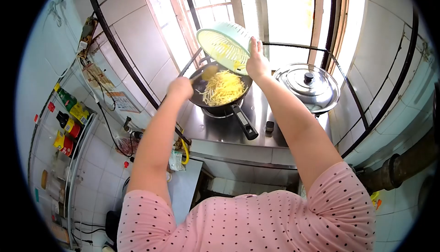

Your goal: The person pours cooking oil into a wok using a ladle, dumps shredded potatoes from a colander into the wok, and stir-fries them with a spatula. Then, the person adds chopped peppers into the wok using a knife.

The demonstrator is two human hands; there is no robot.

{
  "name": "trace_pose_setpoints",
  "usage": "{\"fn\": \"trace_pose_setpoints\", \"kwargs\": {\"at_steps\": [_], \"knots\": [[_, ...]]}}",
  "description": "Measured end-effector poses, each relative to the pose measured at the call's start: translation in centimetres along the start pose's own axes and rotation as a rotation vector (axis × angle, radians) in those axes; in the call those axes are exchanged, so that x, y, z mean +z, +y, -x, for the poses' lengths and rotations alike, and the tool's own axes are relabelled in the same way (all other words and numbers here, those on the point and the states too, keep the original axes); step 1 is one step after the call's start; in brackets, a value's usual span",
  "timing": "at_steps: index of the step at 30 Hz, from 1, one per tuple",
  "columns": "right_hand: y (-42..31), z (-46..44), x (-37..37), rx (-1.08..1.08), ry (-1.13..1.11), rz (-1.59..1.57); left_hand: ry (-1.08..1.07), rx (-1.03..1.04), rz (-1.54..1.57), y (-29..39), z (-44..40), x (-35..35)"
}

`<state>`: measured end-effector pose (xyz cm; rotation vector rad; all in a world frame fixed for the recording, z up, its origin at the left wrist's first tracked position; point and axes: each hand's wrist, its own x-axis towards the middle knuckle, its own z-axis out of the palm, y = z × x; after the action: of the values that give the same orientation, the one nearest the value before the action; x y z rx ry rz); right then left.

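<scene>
My right hand grips the rim of a pale green plastic colander, tilted over the frying pan with its inside facing down and left. A few yellow shreds cling inside it. A heap of pale yellow strips, which look like shredded potato, lies in the black frying pan on the stove. My left hand, slightly blurred, is closed around the handle of a wooden spoon, whose head is over the pan's left side, beside the strips. The pan handle points toward me, untouched.
On the right of the steel stovetop sits a pan with a shiny lid. Black metal bars frame the stove. Sauce bottles stand on a rack at left. A window is behind the stove.
</scene>
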<state>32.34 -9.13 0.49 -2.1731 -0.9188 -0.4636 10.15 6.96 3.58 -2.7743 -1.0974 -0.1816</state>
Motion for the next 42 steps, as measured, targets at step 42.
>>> {"fn": "trace_pose_setpoints", "kwargs": {"at_steps": [42], "knots": [[1.3,-4.4,2.6,-0.331,0.118,-0.147,0.637,0.038,0.894,-2.1,-8.8,-2.7]]}}
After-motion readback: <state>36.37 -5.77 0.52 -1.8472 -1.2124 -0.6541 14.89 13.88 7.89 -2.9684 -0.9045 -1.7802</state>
